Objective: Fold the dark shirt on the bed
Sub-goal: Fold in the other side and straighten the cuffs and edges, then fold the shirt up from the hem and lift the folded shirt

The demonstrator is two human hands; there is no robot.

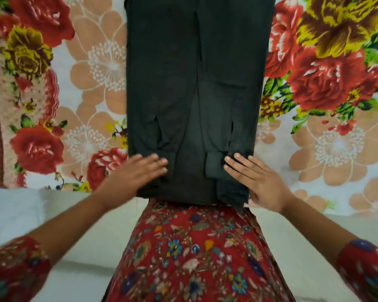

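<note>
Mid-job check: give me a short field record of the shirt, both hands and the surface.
shirt: dark shirt, sides folded in, a long strip, cuffs at the near end
left: left hand flat on its near left corner
right: right hand flat on its near right edge
surface: floral bedspread

One dark shirt (194, 73) and one flowered bedspread (325, 138) are in view. There are two hands, a left hand (138, 173) and a right hand (255, 179). The person wears one red patterned dress (194, 247) with two sleeves, a left sleeve (13, 269) and a right sleeve (367, 269).
</note>
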